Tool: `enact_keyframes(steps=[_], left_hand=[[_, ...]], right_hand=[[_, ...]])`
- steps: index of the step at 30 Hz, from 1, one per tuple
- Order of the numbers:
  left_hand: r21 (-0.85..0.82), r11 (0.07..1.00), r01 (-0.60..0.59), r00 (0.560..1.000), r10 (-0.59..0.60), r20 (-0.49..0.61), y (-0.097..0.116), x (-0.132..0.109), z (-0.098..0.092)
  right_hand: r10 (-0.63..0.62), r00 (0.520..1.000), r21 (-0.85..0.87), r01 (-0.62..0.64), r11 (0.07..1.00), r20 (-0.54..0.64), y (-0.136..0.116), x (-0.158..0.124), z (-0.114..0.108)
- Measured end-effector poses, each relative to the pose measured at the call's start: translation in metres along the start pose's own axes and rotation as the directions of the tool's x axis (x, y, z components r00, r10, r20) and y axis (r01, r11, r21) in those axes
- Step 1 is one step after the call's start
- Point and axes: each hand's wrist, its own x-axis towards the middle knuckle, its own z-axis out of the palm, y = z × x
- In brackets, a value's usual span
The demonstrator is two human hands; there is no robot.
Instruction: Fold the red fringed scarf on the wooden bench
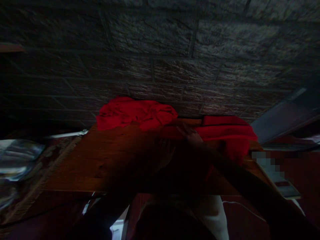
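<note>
The picture is very dark. A crumpled red cloth [135,113] lies at the far edge of a wooden table [100,160]. To its right, a second red cloth [225,130] lies flatter and hangs over the table's right side. My right hand [191,135], in a dark sleeve, rests on the left end of this flatter cloth with its fingers stretched out. My left hand [163,151] lies on the table just beside it, in shadow, and its fingers are too dim to read.
A dark brick-patterned wall [160,50] stands behind the table. A grey flat panel [282,120] leans at the right, with a booklet [277,176] below it. Shiny plastic wrapping [15,160] sits at the left on a patterned rug.
</note>
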Motion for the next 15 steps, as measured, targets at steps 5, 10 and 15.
enact_keyframes(steps=[5,10,15], left_hand=[[0.019,1.000,-0.001,1.000,0.001,-0.021,-0.003,-0.008,-0.004],[-0.025,1.000,0.017,1.000,-0.018,-0.021,-0.018,0.001,-0.035],[-0.151,0.970,-0.189,0.959,0.149,-0.242,-0.031,0.045,-0.047]], right_hand=[[-0.061,0.998,-0.013,0.060,0.998,-0.021,0.004,-0.005,0.008],[-0.089,0.996,-0.028,0.089,0.996,-0.001,0.005,-0.001,0.011],[-0.088,0.996,-0.023,0.088,0.996,-0.016,0.004,-0.002,0.009]])
